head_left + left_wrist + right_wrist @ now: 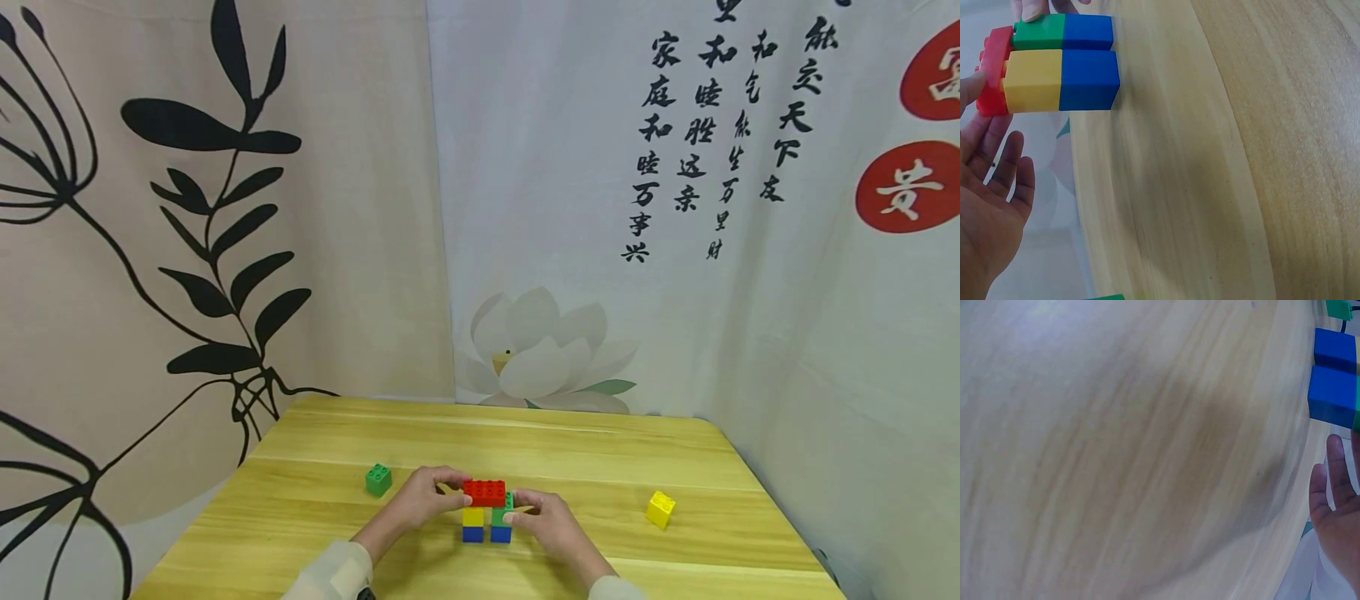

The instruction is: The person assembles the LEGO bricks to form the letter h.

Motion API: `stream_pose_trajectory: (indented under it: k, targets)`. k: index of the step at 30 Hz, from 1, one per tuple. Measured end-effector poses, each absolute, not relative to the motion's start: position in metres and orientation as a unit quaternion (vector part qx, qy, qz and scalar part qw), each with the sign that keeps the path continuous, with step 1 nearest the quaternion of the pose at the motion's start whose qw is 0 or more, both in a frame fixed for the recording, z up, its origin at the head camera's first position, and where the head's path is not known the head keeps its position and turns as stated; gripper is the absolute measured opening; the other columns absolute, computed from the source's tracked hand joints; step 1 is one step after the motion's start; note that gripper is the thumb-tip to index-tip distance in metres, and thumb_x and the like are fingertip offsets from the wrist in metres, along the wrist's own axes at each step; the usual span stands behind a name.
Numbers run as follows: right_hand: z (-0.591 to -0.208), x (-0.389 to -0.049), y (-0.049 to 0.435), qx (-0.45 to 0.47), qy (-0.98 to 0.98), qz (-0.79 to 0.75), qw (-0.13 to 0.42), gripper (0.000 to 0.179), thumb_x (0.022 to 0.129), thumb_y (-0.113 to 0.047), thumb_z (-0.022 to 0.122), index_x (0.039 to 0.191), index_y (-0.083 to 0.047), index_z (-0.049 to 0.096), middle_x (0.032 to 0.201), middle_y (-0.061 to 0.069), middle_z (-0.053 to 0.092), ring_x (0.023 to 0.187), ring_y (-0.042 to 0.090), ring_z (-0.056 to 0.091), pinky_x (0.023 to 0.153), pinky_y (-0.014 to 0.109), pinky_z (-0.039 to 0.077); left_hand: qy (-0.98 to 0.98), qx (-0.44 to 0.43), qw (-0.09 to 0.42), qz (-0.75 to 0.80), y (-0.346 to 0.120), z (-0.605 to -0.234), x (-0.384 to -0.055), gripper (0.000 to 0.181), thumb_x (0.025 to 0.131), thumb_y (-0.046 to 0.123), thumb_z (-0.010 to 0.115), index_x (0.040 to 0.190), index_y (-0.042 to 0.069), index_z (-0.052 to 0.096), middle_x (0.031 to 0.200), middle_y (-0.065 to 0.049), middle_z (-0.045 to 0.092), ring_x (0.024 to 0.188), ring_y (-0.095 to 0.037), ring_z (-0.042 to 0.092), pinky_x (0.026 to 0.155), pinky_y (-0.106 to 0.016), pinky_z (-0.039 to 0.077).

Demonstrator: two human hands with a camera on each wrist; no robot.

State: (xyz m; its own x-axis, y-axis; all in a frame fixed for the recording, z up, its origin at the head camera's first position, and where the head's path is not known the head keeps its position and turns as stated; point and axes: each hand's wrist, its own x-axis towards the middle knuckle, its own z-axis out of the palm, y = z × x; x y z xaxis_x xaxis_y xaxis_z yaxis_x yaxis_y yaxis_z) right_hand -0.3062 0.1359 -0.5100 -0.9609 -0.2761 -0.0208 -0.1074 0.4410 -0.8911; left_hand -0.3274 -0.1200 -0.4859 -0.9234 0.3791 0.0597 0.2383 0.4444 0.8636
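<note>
My left hand (pixel 426 500) pinches a red brick (pixel 487 493) between thumb and fingers. It lies across the tops of two short block towers; in the left wrist view, studs show in a narrow gap beneath it. The left tower has a yellow brick (pixel 1034 81) over a blue brick (pixel 1089 80). In the right tower, a green brick (pixel 1039 32) sits on another blue brick (pixel 1088 31). My right hand (pixel 552 523) grips the green brick from the right, its thumb at the front; the right wrist view cuts off those gripping fingers.
All of this stands on a wooden table (pixel 337 450). A loose green brick (pixel 378 480) lies to the left, and a loose yellow brick (pixel 660 509) to the right. A printed curtain (pixel 375 208) hangs behind the table's far edge.
</note>
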Motion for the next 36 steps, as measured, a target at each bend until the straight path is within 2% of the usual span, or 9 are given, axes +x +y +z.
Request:
stream_pose_trajectory:
  k: [18, 29, 36]
  targets:
    - [-0.5077, -0.3063, 0.1364, -0.124, 0.844, -0.515, 0.080, 0.038, 0.087, -0.034, 0.074, 0.121, -0.017, 0.069, 0.114, 0.004, 0.070, 0.097, 0.017, 0.061, 0.083, 0.038, 0.053, 0.867, 0.189, 0.059, 0.457, -0.1190, -0.4823, -0.3281, 0.035, 0.086, 0.035, 0.074, 0.114, 0.015, 0.072, 0.106, -0.002, 0.068, 0.087, -0.020, 0.056, 0.069, -0.029, 0.048]
    - [-0.5085, -0.3057, 0.1339, -0.111, 0.859, -0.495, 0.069, 0.058, 0.085, -0.035, 0.075, 0.134, -0.008, 0.060, 0.120, 0.013, 0.068, 0.101, 0.023, 0.065, 0.083, 0.040, 0.057, 0.864, 0.190, 0.057, 0.463, -0.1194, -0.4824, -0.3273, 0.035, 0.086, 0.033, 0.076, 0.114, 0.013, 0.071, 0.106, -0.005, 0.067, 0.087, -0.020, 0.057, 0.068, -0.028, 0.049]
    - [-0.5066, -0.3055, 0.1338, -0.108, 0.859, -0.494, 0.075, 0.062, 0.085, -0.035, 0.076, 0.137, -0.008, 0.057, 0.131, 0.017, 0.062, 0.110, 0.031, 0.062, 0.085, 0.043, 0.057, 0.865, 0.198, 0.049, 0.460, -0.1206, -0.4841, -0.3276, 0.041, 0.086, 0.032, 0.076, 0.120, 0.011, 0.068, 0.108, -0.004, 0.068, 0.098, -0.024, 0.059, 0.075, -0.028, 0.049]
